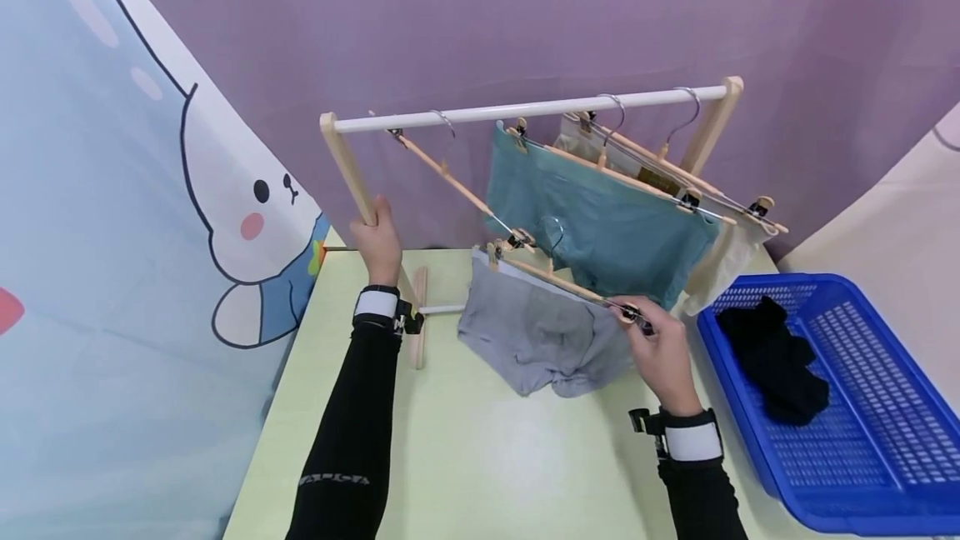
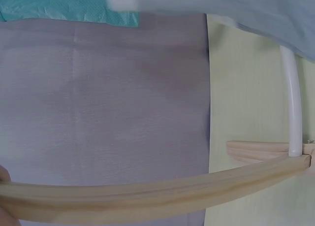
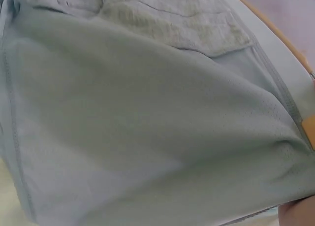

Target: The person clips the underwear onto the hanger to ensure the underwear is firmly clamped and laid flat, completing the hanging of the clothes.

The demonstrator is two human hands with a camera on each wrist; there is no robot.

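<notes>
My left hand point(image 1: 378, 244) grips the wooden side post point(image 2: 147, 199) of a small clothes rack. With my right hand point(image 1: 660, 348) I hold the right clip end of a wooden clip hanger point(image 1: 558, 280), from which grey underpants point(image 1: 540, 332) hang. This hanger is off the rail, its metal hook upright in front of the teal underpants point(image 1: 592, 215). The same grey cloth point(image 3: 123, 117) fills the right wrist view. A bare clip hanger point(image 1: 450, 179) hangs slanted on the white rail point(image 1: 517, 112), left of the teal pair. A cream garment point(image 1: 723, 265) hangs behind at the right.
A blue plastic basket point(image 1: 855, 457) with black cloth point(image 1: 776, 361) in it stands at the right on the pale green table point(image 1: 480, 465). A purple curtain point(image 1: 480, 15) backs the rack. At the left hangs a blue cartoon-print sheet point(image 1: 112, 315).
</notes>
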